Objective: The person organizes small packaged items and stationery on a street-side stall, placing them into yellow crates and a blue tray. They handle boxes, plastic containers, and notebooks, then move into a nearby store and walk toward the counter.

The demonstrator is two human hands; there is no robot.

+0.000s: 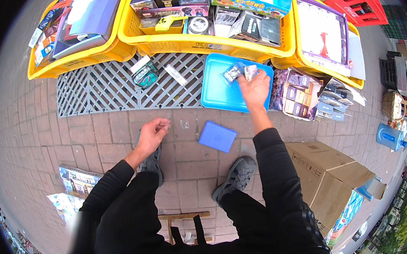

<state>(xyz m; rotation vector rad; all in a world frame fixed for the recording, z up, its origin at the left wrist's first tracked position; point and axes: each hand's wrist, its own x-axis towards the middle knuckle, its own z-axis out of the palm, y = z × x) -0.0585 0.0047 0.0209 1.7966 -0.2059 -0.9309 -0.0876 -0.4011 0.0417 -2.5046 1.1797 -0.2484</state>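
Over a blue plastic tray (pixel 216 96), my right hand (pixel 255 86) grips a small pale packet (pixel 250 72). Beside its fingers a small clear plastic packet (pixel 231 73) lies in the tray. My left hand (pixel 154 133) hovers above the brick paving with its fingers loosely curled and nothing visible in them. Between my two shoes lies a flat blue-violet plastic case (pixel 217 136), a little nearer to me than the tray. A green and black blister pack (pixel 145 76) and a narrow white packet (pixel 176 75) rest on grey slatted plastic matting (pixel 111 87) left of the tray.
Yellow plastic crates (pixel 204 48) of boxed goods stand along the far side. Right of the tray are open display boxes (pixel 298 96). A large cardboard box (pixel 317 176) stands near my right arm, and printed packages (pixel 78 180) lie at the lower left. Part of a wooden stool (pixel 185 215) shows below me.
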